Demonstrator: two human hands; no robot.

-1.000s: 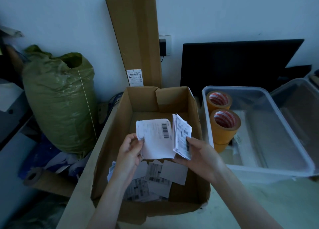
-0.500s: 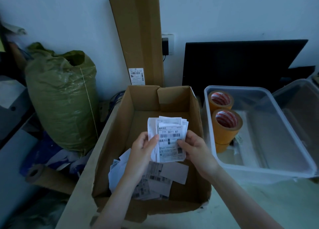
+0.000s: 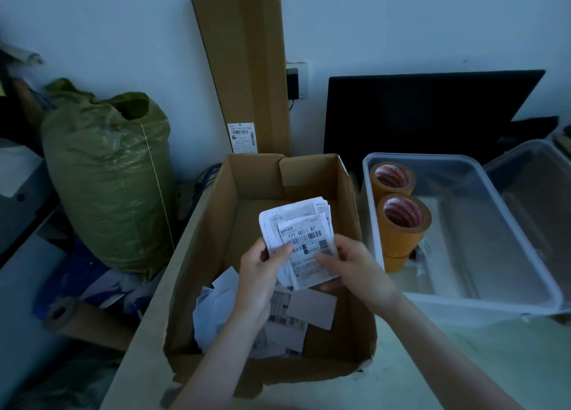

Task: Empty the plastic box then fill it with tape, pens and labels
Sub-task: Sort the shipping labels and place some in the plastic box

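Observation:
A stack of white shipping labels (image 3: 301, 236) is held over the open cardboard box (image 3: 204, 255). My left hand (image 3: 262, 270) grips the stack's left edge with the thumb on top. My right hand (image 3: 352, 267) pinches its lower right side. More loose labels (image 3: 290, 317) lie on the cardboard box's floor. To the right stands the clear plastic box (image 3: 525, 255), with orange tape rolls (image 3: 401, 221) stacked against its left wall and another roll (image 3: 391, 178) behind them.
A tall flat carton (image 3: 244, 69) leans on the wall behind the box. A full green sack (image 3: 108, 187) stands at left with a cardboard tube (image 3: 71, 317) below it. A dark monitor (image 3: 432, 113) sits behind the plastic box, and a clear lid (image 3: 543, 187) leans at far right.
The two separate bunches of labels have been brought together into one stack held by both hands. Since half a second ago the hands have barely moved.

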